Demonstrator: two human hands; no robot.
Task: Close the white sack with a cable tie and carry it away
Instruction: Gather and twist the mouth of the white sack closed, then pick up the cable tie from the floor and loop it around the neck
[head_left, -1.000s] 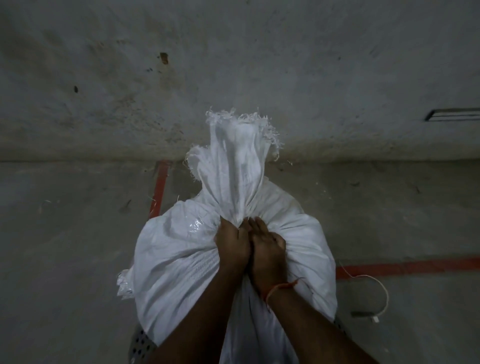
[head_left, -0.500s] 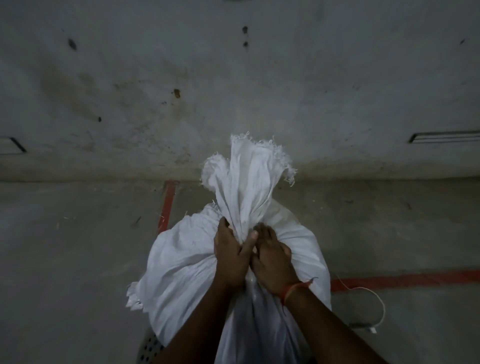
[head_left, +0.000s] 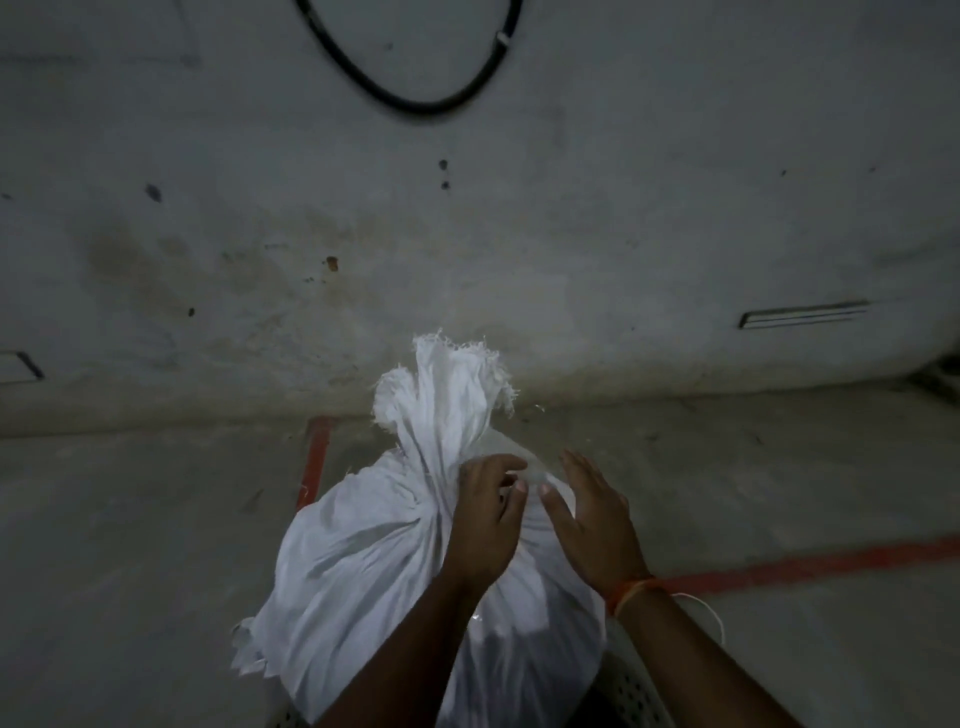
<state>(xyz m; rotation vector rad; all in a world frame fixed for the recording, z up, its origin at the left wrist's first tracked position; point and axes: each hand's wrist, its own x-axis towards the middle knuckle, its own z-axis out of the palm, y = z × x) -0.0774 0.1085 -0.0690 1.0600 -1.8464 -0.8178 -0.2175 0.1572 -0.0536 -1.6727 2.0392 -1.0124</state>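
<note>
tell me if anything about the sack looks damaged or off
The white sack has a frayed top edge, with loose threads sticking out above the bunched neck. Its lower left corner is ragged too. No tear or spill shows, and no cable tie is visible at the neck.

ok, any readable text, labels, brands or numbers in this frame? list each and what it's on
None readable.
White sack: plain woven fabric, no print visible.
Wall: only stains and marks, no lettering.
Floor: red tape lines, no words or numbers.
Black cable on the wall: a small pale band, too blurred to tell whether it bears text.
</note>
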